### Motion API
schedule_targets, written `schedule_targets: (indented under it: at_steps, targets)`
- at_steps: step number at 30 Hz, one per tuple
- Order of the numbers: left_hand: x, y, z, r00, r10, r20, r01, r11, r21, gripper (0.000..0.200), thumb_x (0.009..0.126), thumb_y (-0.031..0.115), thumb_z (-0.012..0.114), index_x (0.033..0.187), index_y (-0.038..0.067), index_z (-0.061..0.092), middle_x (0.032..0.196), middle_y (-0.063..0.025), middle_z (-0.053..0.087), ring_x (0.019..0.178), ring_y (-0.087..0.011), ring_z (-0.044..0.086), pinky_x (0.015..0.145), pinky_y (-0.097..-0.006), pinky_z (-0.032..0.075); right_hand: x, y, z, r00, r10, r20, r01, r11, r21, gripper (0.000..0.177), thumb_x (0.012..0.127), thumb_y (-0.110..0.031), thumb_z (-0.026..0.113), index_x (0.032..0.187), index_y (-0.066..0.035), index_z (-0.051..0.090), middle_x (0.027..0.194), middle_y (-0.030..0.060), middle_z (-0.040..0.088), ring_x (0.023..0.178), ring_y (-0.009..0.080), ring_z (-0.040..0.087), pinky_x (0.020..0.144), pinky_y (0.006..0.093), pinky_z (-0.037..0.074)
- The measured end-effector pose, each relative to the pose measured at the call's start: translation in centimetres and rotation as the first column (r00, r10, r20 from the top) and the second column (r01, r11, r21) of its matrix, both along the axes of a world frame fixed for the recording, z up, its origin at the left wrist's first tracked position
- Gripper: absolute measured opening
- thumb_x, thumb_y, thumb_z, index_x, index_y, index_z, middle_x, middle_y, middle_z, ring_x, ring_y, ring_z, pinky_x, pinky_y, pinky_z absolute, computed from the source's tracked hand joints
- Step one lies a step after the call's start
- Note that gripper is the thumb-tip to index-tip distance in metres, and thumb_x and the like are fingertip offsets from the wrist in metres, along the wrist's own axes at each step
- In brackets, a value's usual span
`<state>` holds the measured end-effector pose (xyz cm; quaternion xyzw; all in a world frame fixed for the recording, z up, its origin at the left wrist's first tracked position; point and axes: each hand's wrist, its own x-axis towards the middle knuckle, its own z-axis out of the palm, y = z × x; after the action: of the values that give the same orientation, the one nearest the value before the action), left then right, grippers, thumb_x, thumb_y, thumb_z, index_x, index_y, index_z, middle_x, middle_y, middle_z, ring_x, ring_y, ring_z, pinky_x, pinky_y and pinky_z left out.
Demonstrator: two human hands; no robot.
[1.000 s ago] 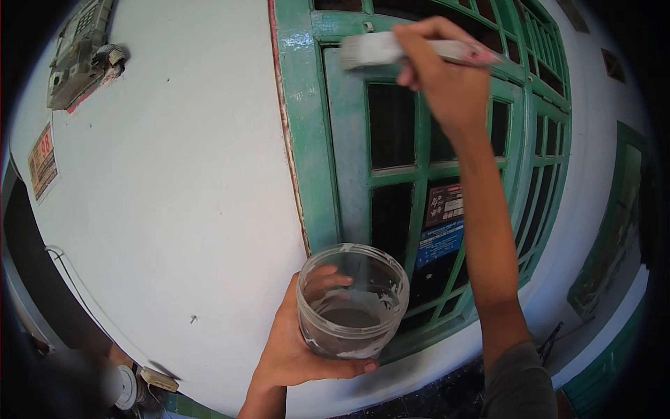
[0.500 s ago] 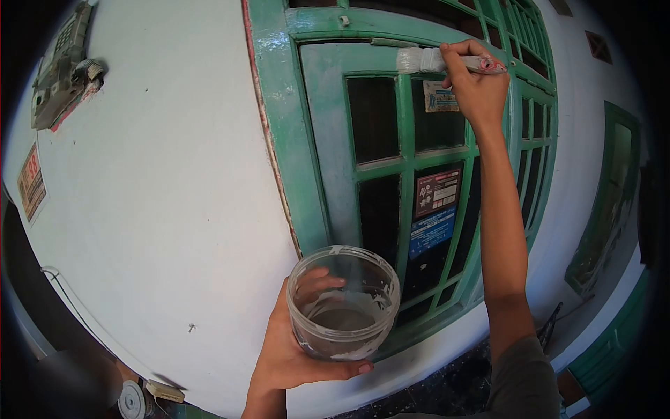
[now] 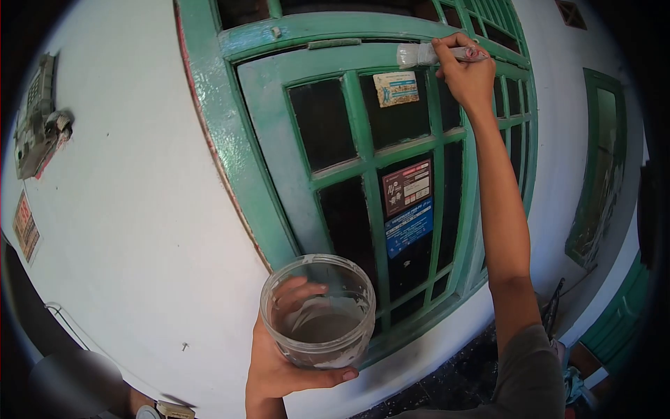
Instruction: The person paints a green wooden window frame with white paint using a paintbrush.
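Observation:
A clear round tub (image 3: 317, 342) with greyish paint low inside and smears on its walls is gripped by my left hand (image 3: 279, 370), fingers round its far side and thumb at the front. My right hand (image 3: 467, 77) pinches the handle of a paintbrush (image 3: 417, 55) at the upper right. The brush's pale, paint-coated bristles point left and lie against the top rail of the green window frame (image 3: 377, 59). Whitish, thin paint shows on the frame's left upright (image 3: 269, 119). Behind the dark panes are stickers (image 3: 408, 185).
A white wall (image 3: 139, 188) fills the left, with an electric meter box (image 3: 36, 119) and a small poster (image 3: 26, 227) on it. Another green-framed window (image 3: 597, 167) is at the right. Dark speckled floor (image 3: 447, 377) shows below.
The view has shifted, so the window appears further left. Against the frame, the brush in my right hand has moved right along the top rail. My left hand still holds the tub.

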<state>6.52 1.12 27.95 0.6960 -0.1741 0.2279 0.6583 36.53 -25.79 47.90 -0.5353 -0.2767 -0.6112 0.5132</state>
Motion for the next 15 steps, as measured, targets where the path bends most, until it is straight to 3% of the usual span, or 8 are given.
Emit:
schedule_targets:
  at_steps: [5, 8, 11, 15]
  targets:
    - [1.4, -1.4, 0.0, 1.0, -0.003, -0.001, 0.003, 1.0, 0.012, 0.114, 0.039, 0.006, 0.101, 0.14, -0.001, 0.048, 0.137, -0.0115, 0.057, 0.123, -0.0267, 0.062, 0.108, -0.0418, 0.05, 1.1, -1.6, -0.1, 1.0, 0.001, -0.008, -0.001, 1.0, 0.014, 0.024, 0.092, -0.027, 0.073, 0.083, -0.004, 0.07, 0.066, 0.0018, 0.068, 0.057, 0.01, 0.067, 0.058, 0.0273, 0.051]
    - [2.7, -1.9, -0.3, 1.0, -0.001, 0.024, 0.0, 0.998, 0.064, 0.127, 0.036, 0.001, 0.096, 0.148, 0.003, 0.037, 0.136, -0.0203, 0.058, 0.122, -0.0351, 0.063, 0.106, -0.0471, 0.051, 1.7, -2.6, 0.1, 1.0, 0.02, -0.018, -0.02, 1.0, 0.013, 0.024, 0.092, -0.027, 0.073, 0.083, -0.004, 0.07, 0.066, 0.0018, 0.068, 0.056, 0.0101, 0.067, 0.058, 0.0273, 0.051]
    - [3.4, -3.4, 0.0, 1.0, -0.012, 0.003, 0.012, 1.0, -0.003, 0.116, 0.038, 0.007, 0.101, 0.141, -0.001, 0.047, 0.136, -0.0124, 0.057, 0.123, -0.0269, 0.062, 0.108, -0.0416, 0.051, 3.2, -3.8, 0.3, 1.0, 0.015, 0.02, -0.015, 1.0, -0.013, 0.024, 0.092, -0.027, 0.073, 0.084, -0.005, 0.07, 0.066, 0.0017, 0.068, 0.056, 0.0102, 0.067, 0.058, 0.0273, 0.052]
    - [4.6, -4.7, -0.1, 1.0, -0.007, 0.016, 0.006, 1.0, 0.031, 0.116, 0.038, 0.007, 0.101, 0.141, -0.002, 0.048, 0.136, -0.0127, 0.057, 0.123, -0.027, 0.063, 0.108, -0.0417, 0.051, 4.1, -5.2, 0.0, 1.0, 0.011, 0.024, -0.011, 1.0, -0.017, 0.024, 0.092, -0.027, 0.073, 0.085, -0.005, 0.07, 0.065, 0.0013, 0.068, 0.056, 0.0099, 0.067, 0.058, 0.027, 0.052]
